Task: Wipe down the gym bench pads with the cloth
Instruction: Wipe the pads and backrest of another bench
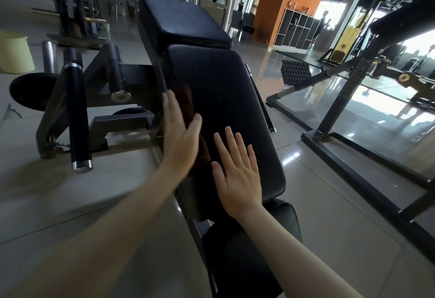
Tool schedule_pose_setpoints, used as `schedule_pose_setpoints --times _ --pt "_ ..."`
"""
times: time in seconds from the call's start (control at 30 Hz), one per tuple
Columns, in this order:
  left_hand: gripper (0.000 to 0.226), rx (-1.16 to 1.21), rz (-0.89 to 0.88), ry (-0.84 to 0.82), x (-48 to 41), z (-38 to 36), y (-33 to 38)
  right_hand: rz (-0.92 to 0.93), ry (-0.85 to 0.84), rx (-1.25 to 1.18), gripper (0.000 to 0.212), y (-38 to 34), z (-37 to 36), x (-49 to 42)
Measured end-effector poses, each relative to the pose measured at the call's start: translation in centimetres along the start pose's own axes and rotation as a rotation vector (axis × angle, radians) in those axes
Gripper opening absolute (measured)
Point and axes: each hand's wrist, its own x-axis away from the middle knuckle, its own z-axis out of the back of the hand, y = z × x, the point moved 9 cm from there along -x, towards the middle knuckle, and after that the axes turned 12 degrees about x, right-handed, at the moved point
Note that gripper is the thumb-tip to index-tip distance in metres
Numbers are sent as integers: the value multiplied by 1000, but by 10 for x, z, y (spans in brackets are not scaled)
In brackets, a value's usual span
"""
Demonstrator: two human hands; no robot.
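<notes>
Looks mid-task: your left hand (181, 137) presses the cloth (188, 102) at the left edge of the bench's middle pad (223, 81), fingers straight. Your right hand (237, 175) lies flat on the same pad, holding nothing. Can't tell if the far pad (183, 24) or near pad (259, 239) is wiped. Glossy tiled floor (106, 191), gym machines around.

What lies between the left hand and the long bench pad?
A dark reddish cloth: the left hand presses it flat against the left edge of the long bench pad. The head view shows this.
</notes>
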Motion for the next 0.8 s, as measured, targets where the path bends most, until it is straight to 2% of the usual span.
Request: schedule_pose_setpoints --times 0.13,0.23,0.4,0.63,0.8 --pt "72 20 -10 -55 92 -11 -17 -6 7 2 58 0 -1 -1" --pt "68 -16 0 -54 111 -16 -25 -11 9 15 58 2 -2 -1" --pt "68 -77 -58 -34 64 -13 -14 1 30 31 56 2 -1 -1" --pt "65 -110 -5 36 -90 6 11 -13 7 26 56 0 -1 -1" --pt "63 -58 0 15 -81 9 9 -15 0 31 56 -1 0 0"
